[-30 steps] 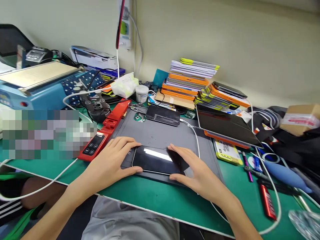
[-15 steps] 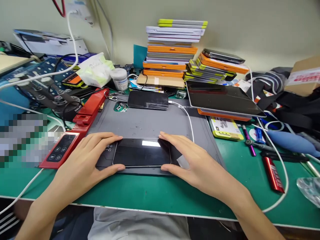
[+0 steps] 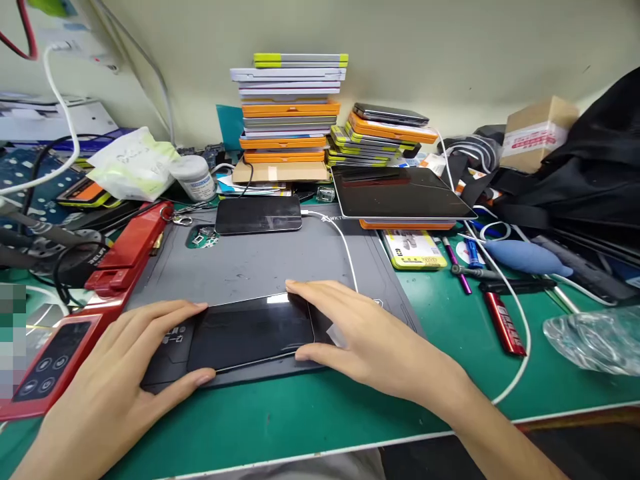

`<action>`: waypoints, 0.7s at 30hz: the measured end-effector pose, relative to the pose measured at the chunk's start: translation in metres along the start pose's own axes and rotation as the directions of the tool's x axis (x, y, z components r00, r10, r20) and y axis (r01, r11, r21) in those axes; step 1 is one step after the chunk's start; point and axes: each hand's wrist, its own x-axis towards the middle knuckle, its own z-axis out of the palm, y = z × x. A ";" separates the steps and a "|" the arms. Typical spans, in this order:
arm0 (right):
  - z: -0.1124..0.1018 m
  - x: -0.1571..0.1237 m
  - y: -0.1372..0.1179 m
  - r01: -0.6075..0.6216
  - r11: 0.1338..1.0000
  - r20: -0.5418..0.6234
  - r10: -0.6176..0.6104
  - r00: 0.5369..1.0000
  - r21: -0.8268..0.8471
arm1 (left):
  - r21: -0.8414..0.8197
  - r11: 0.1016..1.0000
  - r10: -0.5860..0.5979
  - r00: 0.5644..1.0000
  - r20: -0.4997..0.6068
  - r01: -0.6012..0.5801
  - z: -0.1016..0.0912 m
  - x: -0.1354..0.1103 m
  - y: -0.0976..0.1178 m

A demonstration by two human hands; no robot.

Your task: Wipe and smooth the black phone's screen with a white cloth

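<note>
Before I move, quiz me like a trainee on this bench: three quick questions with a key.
1. True or false: the right hand is touching the blue rubber bulb.
2. What is plugged into the far phone?
a) a red cable
b) a black cable
c) a white cable
3. Fill in: from the camera, the cardboard box is to the ____ of the tall stack of cases.

Key: 1. False; its fingers are at the near phone. 2. c. 3. right.
</note>
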 end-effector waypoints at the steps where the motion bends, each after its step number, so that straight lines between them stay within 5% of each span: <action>1: 0.001 0.000 0.000 0.012 1.000 -0.004 -0.012 1.000 -0.004 | 0.007 1.000 0.002 1.000 -0.006 -0.002 0.001 0.000 -0.001; 10: 0.000 -0.002 0.002 0.106 0.975 -0.065 -0.120 0.991 -0.194 | -0.005 1.000 -0.007 1.000 -0.015 0.007 0.005 -0.002 -0.003; 17: 0.011 -0.028 0.005 0.086 0.906 -0.348 -0.245 0.905 -0.413 | -0.003 0.999 -0.050 0.999 -0.003 0.050 0.004 -0.005 0.000; 21: 0.020 -0.029 0.010 0.113 0.869 -0.324 -0.296 0.899 -0.482 | 0.001 0.999 -0.053 0.998 0.027 0.053 0.001 -0.007 0.001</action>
